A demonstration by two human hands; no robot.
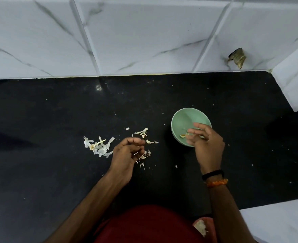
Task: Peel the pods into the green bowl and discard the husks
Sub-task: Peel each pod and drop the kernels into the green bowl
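A pale green bowl (183,118) stands on the black counter (57,172), right of centre. A peeled clove (182,136) lies inside it near the front wall. My right hand (206,142) hovers over the bowl's near rim with its fingers spread and relaxed, and nothing shows in it. My left hand (125,155) is over the counter to the left of the bowl, its fingers curled round a thin strip of husk (136,153). Loose white husks (99,146) lie scattered around and to the left of that hand.
A white marble-tiled wall (144,41) runs along the back of the counter, with a dark torn scrap (236,57) stuck to it at the right. A pinkish container holding husks (203,226) sits low at the counter's front edge, beside my red clothing.
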